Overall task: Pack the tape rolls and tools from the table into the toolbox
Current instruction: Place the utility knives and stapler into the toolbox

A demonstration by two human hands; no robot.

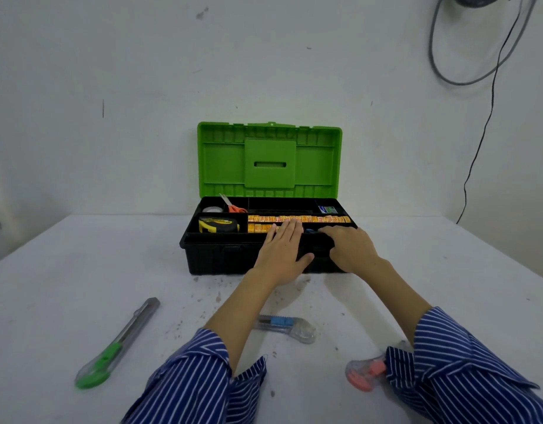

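Note:
A black toolbox (215, 255) with an upright green lid (268, 160) stands open at the back of the white table. Its tray holds a yellow tape measure (218, 225), orange-handled scissors (233, 205), a tape roll (212, 209) and rows of small yellow boxes (322, 219). My left hand (284, 249) lies flat, fingers together, over the front rim and the yellow boxes. My right hand (349, 247) curls over the front rim beside it, near a small blue thing (310, 230); what its fingers hold is hidden. Three utility knives lie on the table: green (117, 344), blue (287, 327), pink (366, 373).
The table's back edge meets a white wall just behind the toolbox. Grey and black cables (478, 133) hang on the wall at the right. My striped sleeves partly cover the pink knife at the near right.

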